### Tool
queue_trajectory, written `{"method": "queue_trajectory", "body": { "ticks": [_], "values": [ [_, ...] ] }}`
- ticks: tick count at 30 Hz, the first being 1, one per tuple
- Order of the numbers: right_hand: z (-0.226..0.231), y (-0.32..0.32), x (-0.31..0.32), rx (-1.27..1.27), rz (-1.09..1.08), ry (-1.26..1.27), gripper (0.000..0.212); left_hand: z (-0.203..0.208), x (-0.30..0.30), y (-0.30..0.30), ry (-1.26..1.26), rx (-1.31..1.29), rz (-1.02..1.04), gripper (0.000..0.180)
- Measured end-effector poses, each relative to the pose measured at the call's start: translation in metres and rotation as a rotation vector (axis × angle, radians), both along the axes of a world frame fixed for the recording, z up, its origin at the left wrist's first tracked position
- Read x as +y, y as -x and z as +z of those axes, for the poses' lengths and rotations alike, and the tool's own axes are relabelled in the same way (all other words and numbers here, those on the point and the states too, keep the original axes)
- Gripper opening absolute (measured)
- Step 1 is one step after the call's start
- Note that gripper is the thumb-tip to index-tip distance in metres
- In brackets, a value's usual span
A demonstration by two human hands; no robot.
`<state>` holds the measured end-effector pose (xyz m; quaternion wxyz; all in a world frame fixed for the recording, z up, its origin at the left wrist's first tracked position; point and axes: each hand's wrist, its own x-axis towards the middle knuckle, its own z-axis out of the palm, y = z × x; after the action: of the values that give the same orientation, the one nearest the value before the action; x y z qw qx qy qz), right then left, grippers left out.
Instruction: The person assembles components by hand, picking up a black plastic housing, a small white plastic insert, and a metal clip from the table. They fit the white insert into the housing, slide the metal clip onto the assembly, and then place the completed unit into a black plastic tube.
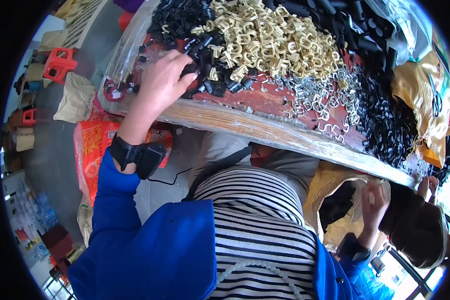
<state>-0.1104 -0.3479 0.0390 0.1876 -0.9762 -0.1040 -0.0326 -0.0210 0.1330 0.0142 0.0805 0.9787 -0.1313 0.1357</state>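
Note:
My left hand (167, 77) reaches onto the table's near left edge, into a heap of small black plastic parts (202, 60). Its thumb and forefinger close around black pieces there, and the other fingertips are partly hidden. My right hand (373, 204) is below the table edge at the right, over the mouth of a yellowish woven sack (317, 192). Its fingers are loosely bent and apart, with nothing visible in them. Black pieces (337, 202) lie inside the sack. Cream U-shaped plastic parts (272, 42) are piled beyond my left hand, beside bent silver metal clips (317, 97).
A wooden rail (250, 125) borders the red tabletop. More black parts (385, 115) cover its right side, near a golden sack (420, 90). Another person's hand (427, 187) is at the far right edge. An orange-red bag (92, 150) and a red stool (60, 64) stand left.

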Motion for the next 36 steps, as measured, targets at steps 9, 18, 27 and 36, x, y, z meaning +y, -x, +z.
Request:
{"method": "queue_trajectory", "body": {
  "ticks": [9,18,27,36],
  "values": [
    [-0.016,-0.094,0.145,-0.138,0.590,-0.182,0.014,-0.015,-0.002,-0.002,0.136,0.042,0.039,0.029],
    [-0.050,-0.130,0.225,-0.100,0.486,0.035,0.012,-0.002,-0.011,0.013,1.598,0.287,0.017,0.029],
    [-0.063,-0.136,0.236,-0.094,0.465,0.127,0.011,-0.014,-0.041,0.015,2.047,0.618,-0.044,0.029],
    [-0.034,-0.116,0.219,-0.048,0.473,-0.308,0.005,-0.014,-0.075,0.014,2.203,0.899,0.118,0.013]
  ]
}}
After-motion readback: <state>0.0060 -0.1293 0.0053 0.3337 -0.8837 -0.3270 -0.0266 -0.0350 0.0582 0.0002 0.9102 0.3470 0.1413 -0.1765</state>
